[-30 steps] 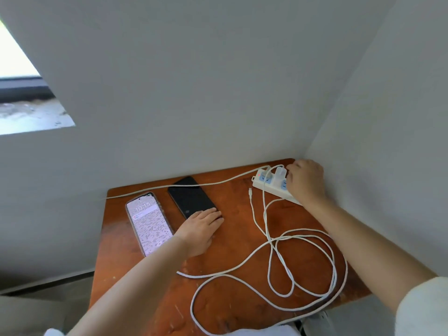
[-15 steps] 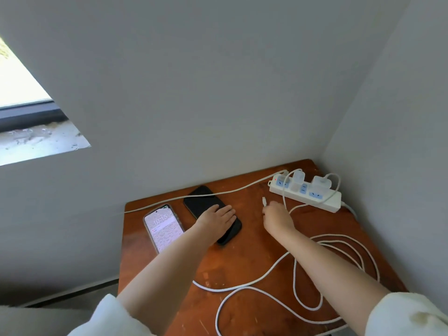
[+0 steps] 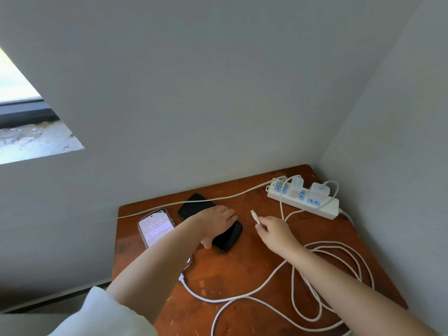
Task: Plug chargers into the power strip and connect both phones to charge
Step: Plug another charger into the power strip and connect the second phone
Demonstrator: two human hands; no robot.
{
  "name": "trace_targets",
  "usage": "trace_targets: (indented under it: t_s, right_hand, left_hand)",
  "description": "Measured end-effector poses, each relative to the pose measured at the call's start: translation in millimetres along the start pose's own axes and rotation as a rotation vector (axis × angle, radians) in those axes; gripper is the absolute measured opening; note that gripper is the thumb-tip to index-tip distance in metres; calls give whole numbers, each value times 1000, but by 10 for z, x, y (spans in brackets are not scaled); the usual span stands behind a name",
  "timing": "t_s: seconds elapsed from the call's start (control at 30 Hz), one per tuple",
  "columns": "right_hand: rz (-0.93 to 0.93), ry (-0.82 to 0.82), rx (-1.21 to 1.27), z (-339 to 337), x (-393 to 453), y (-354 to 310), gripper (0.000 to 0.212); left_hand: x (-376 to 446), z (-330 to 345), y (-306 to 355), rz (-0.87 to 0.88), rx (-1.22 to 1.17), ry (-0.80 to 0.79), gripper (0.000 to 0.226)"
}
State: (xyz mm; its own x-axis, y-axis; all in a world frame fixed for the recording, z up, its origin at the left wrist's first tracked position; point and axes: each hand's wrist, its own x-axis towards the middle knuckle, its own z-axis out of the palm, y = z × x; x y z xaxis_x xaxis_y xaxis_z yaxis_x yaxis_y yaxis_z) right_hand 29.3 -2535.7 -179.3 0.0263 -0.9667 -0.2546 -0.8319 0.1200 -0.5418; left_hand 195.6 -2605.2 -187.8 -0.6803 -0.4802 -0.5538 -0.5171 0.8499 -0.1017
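A white power strip [image 3: 322,209] lies at the table's far right corner with two white chargers [image 3: 319,189] plugged into it. My left hand [image 3: 215,221] rests flat on top of the black phone [image 3: 229,236], gripping its side. My right hand [image 3: 272,229] pinches the free end of a white cable, its connector [image 3: 254,215] pointing up and left, a short way right of the black phone. A second phone [image 3: 155,226] with a lit screen lies at the left, with a white cable [image 3: 191,291] running to its near end under my forearm.
The small brown wooden table [image 3: 242,275] sits in a corner between two grey walls. Loose loops of white cable [image 3: 339,275] cover its right half. The strip's own cord [image 3: 169,204] runs left across the far edge. A window is at upper left.
My right hand left the power strip, came to the cable end near the table's middle and lifted the connector. My left hand slid onto the black phone.
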Motion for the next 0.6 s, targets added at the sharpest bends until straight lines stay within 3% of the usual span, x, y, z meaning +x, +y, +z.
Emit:
trace_targets:
  t_s: [0.3,0.6]
  right_hand:
    - [-345,147,-140,-187,-226,-191,30]
    - [-377,44,-371,-166,-383,-272,36]
  left_hand:
    - [-289,-20,-115,-171,-357,281,102]
    - [-489,76,-7,-188,-448,356,102]
